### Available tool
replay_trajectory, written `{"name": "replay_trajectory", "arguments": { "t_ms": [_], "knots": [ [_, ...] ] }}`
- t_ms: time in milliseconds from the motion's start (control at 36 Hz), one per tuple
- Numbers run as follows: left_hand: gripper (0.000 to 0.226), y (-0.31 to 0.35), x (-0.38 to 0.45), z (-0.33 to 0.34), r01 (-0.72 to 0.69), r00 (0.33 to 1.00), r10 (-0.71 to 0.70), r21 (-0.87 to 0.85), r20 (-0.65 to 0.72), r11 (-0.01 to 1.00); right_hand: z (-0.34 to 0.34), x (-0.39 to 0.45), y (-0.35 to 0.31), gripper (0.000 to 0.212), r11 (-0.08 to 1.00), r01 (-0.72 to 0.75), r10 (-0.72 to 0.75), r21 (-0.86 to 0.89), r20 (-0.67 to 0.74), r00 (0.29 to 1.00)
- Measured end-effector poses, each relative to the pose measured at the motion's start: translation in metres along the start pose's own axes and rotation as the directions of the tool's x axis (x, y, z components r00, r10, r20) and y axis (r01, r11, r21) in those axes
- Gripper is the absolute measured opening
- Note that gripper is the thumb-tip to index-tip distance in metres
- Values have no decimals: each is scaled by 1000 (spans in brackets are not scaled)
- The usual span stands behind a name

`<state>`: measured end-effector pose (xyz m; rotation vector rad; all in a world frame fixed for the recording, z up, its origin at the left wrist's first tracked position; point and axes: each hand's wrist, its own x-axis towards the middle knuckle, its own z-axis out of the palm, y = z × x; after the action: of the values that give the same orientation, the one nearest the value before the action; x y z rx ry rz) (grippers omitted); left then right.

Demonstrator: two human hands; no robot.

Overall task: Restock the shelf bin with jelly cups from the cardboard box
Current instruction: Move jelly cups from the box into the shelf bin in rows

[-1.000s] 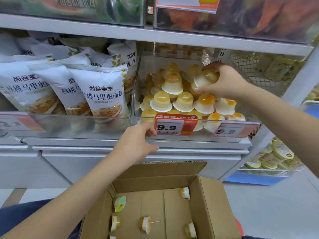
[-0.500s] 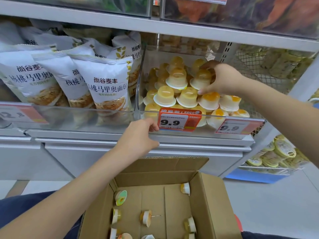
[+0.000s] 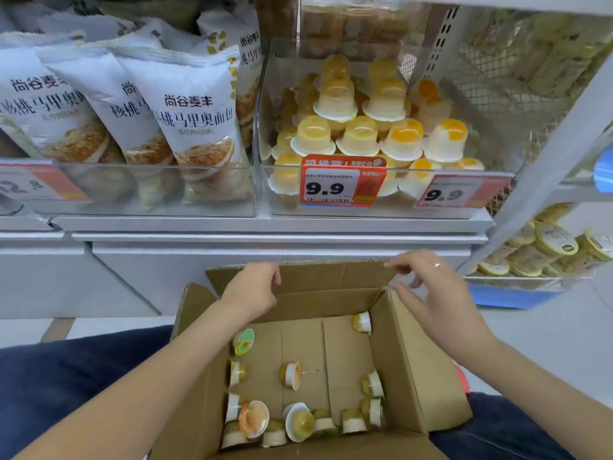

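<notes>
Both hands dropped from bin to cardboard box [image 3: 428,370]; your left hand [image 3: 252,291] and right hand [image 3: 431,295] hang empty, loosely curled. Jelly cups [image 3: 292,376] lie scattered below them; a hasty grab could crush one. Shelf bin [image 3: 371,207] pile above may topple.

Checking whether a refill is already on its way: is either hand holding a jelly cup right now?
No: the left hand and right hand hover empty over the cardboard box.

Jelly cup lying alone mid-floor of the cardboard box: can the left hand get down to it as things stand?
Probably yes. The left hand hovers empty over the open cardboard box, and nothing covers that jelly cup.
</notes>
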<state>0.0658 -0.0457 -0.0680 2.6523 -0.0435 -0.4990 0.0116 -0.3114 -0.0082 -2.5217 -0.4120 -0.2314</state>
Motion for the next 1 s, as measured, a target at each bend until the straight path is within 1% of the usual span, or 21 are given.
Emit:
{"name": "replay_trajectory", "arguments": {
  "t_ms": [28,83,139,194,250,333,389,444,500,556,611,667,694,750,806,861,944,1000],
  "knots": [
    [26,-9,0,13,19,999,-19,8,28,1000,14,-9,5,27,999,-41,40,5,111,993],
    [26,-25,0,39,53,995,-53,3,87,999,41,-22,19,28,996,-93,94,-18,319,943],
    [29,-38,-1,66,70,985,-71,13,158,997,69,-34,32,29,990,-142,138,-27,473,870],
    [34,-49,-3,91,67,963,-79,57,258,996,96,-44,42,31,978,-203,194,-50,584,788],
    [38,-60,-5,117,58,938,-87,94,336,994,122,-51,47,37,962,-263,239,-67,668,705],
    [40,-73,-10,149,62,912,-112,138,394,989,159,-59,51,45,929,-360,298,-84,747,595],
    [40,-81,-14,165,58,885,-137,186,445,981,183,-64,52,48,915,-394,307,-87,784,540],
    [43,-89,-17,179,17,846,-155,265,510,964,206,-68,53,51,903,-422,309,-83,806,504],
    [45,-97,-20,188,-40,807,-173,346,564,937,227,-69,54,57,891,-448,316,-76,812,491],
    [49,-105,-23,195,-100,781,-180,404,598,909,246,-66,54,60,879,-472,327,-63,800,503],
    [54,-111,-27,202,-142,774,-174,434,609,890,265,-61,53,58,896,-440,331,-65,757,563],
    [57,-116,-29,210,-123,775,-174,415,607,902,283,-56,52,58,914,-399,330,-76,712,620],
    [57,-118,-29,214,-106,782,-173,401,599,910,292,-54,51,58,919,-386,322,-76,709,627],
    [57,-119,-28,220,-104,794,-168,404,584,909,307,-52,49,57,937,-336,296,-96,729,617],
    [59,-119,-28,224,-135,797,-163,435,582,890,318,-52,48,55,954,-259,279,-148,752,597],
    [62,-118,-30,227,-153,801,-164,462,576,874,326,-54,48,54,956,-220,288,-194,759,584],
    [65,-118,-31,230,-148,813,-164,471,559,870,333,-56,49,53,946,-207,326,-251,742,586],
    [65,-117,-32,231,-129,821,-166,461,546,878,335,-57,50,53,937,-238,348,-254,732,586]
  ]
}}
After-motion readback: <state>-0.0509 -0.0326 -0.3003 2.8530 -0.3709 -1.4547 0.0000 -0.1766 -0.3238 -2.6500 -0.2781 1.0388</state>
